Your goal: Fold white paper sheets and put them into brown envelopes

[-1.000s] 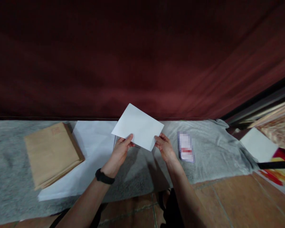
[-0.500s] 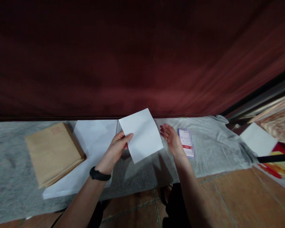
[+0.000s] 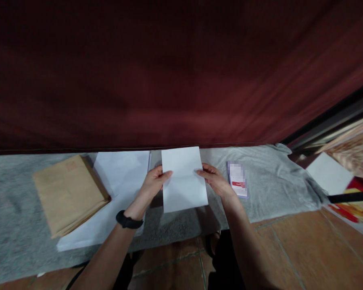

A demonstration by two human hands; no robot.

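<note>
A white sheet of paper (image 3: 184,181) is held upright in portrait position just above the grey cloth (image 3: 269,189). My left hand (image 3: 153,184), with a black band on its wrist, pinches the sheet's left edge with the thumb on top. My right hand (image 3: 214,181) grips the right edge, fingers curled onto the paper.
A stack of brown envelopes (image 3: 68,193) lies at the left on larger white sheets (image 3: 115,189). A phone (image 3: 237,178) lies right of my right hand. A dark red curtain (image 3: 181,72) hangs behind. Tiled floor (image 3: 305,253) is in front, more papers (image 3: 329,177) at far right.
The sheet has turned from a tilted landscape position to straight portrait. My right hand let go half a second ago and now grips the right edge again.
</note>
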